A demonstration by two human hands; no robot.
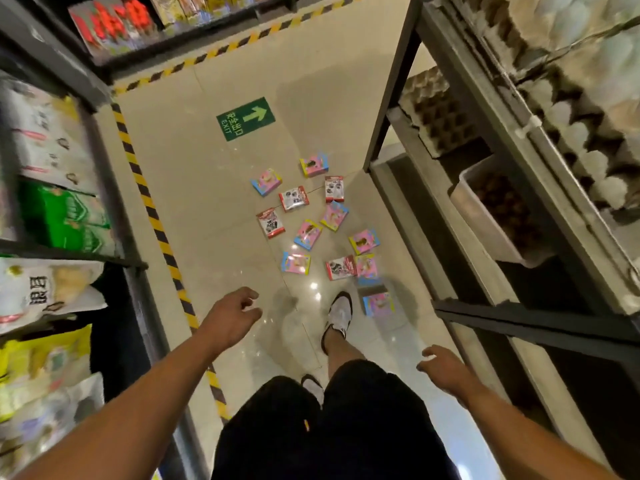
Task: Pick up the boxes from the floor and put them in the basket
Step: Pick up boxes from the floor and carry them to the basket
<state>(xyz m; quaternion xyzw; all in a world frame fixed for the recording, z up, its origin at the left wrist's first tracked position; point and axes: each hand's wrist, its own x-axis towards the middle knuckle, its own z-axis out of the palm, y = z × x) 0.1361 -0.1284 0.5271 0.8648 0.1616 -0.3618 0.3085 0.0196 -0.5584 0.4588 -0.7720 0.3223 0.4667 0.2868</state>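
The left hand [231,317] hangs over the floor with its fingers loosely curled and spread, gripping nothing. The right hand [444,368] is also empty, fingers bent slightly and apart, held out beside the lower rail of the right-hand shelf [533,325]. Both bare forearms reach forward from the bottom of the view, over dark shorts.

Ahead of the hands, a white shoe [340,315] is planted on the glossy tiled floor [214,174]. The boxes [308,234] lie scattered on the floor beyond and beside that shoe: several pink ones with blue and yellow edges and a few red-and-white ones, mostly lying flat and apart, two near the shoe touching. None is in either hand.

A green exit sign [246,118] with an arrow is stuck to the floor farther on. Black-and-yellow hazard tape [152,209] runs along the left shelf, which holds packaged goods. Egg trays [440,116] sit on the right shelving.
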